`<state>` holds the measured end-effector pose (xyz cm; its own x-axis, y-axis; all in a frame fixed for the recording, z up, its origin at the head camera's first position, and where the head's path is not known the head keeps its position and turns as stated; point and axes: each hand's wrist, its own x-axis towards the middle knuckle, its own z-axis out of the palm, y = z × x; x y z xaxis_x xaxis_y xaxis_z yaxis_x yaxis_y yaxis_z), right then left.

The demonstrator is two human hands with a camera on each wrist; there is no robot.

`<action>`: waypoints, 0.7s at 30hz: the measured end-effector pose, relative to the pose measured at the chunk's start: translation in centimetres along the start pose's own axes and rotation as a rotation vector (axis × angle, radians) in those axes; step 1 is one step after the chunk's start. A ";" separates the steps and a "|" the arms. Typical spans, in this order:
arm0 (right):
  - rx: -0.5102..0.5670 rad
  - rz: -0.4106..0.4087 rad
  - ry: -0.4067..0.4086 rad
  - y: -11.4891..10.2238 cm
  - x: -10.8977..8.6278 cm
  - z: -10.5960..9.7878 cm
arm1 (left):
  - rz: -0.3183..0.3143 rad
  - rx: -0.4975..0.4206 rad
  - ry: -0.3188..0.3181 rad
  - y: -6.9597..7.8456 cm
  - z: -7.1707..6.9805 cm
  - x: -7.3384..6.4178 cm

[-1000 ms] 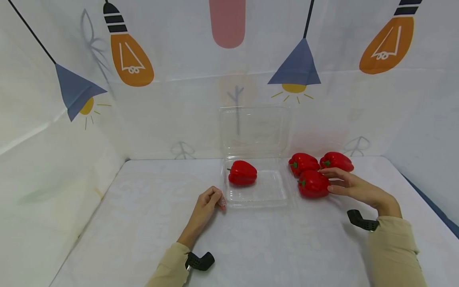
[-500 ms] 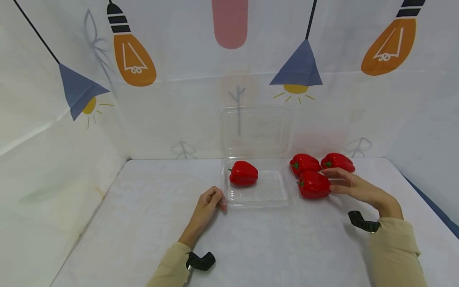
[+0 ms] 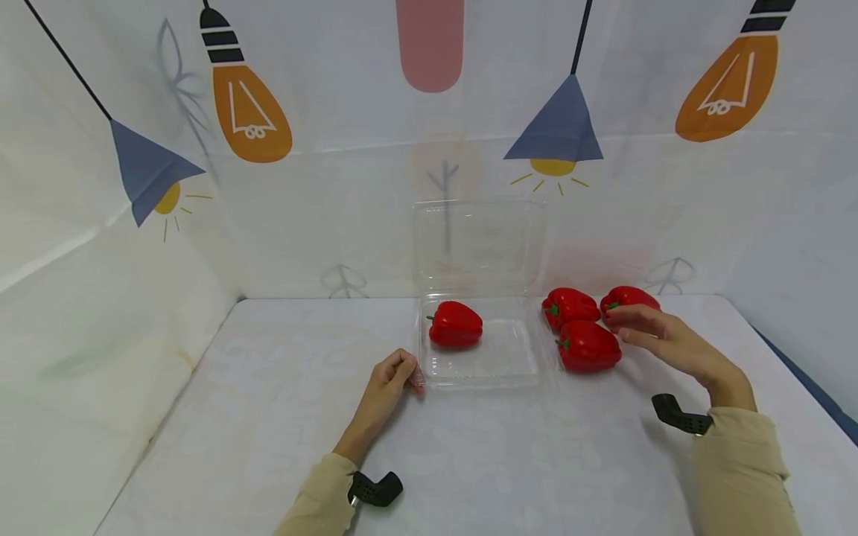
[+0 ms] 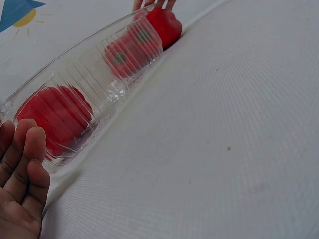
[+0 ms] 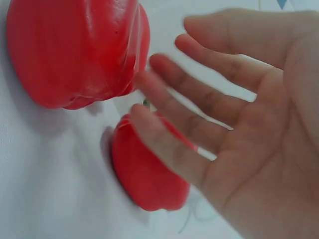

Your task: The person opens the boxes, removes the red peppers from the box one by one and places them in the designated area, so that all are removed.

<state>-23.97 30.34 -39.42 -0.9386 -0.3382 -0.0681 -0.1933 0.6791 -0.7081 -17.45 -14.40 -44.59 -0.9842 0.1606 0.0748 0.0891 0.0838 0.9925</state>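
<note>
At the left front corner of an open clear plastic clamshell box [image 3: 482,376], my left hand [image 3: 383,387] holds the rim; its fingertips show through the plastic. One red bell pepper [image 3: 456,324] lies in the left part of the box. To the right of it, my right hand [image 3: 660,339] hovers with spread, loosely bent fingers and holds nothing. Just left of those fingertips sits the front bell pepper [image 3: 588,347]. Behind it are another bell pepper [image 3: 570,307] and a far right bell pepper [image 3: 628,296], partly hidden by the hand.
The box's clear lid [image 3: 479,246] stands raised against the back wall sheet, which is printed with lamps and bulbs. A white cloth covers the table [image 3: 509,461]. Black wrist mounts [image 3: 374,489] sit on both sleeves.
My right hand has come off the front bell pepper and shifted slightly back and right, toward the far right one. The left hand stays at the box corner.
</note>
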 end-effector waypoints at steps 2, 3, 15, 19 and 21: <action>-0.004 -0.007 0.029 -0.1 0.1 0.0 | -0.002 0.001 0.002 0.0 0.0 0.0; -0.001 -0.012 0.046 -0.2 0.1 0.0 | -0.002 0.000 0.003 0.0 0.0 0.0; 0.129 -0.130 0.190 -1.3 0.4 0.8 | -0.010 -0.012 0.002 -0.1 0.0 0.0; 0.126 -0.152 0.213 -2.1 0.6 1.1 | -0.019 -0.003 0.000 -0.1 -0.1 0.0; 0.118 -0.157 0.221 -2.4 0.7 1.2 | -0.023 0.000 0.001 -0.1 -0.1 0.0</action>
<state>-23.83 27.68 -38.66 -0.9417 -0.2746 0.1943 -0.3189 0.5448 -0.7756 -17.42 -14.49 -44.66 -0.9861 0.1577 0.0525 0.0668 0.0869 0.9940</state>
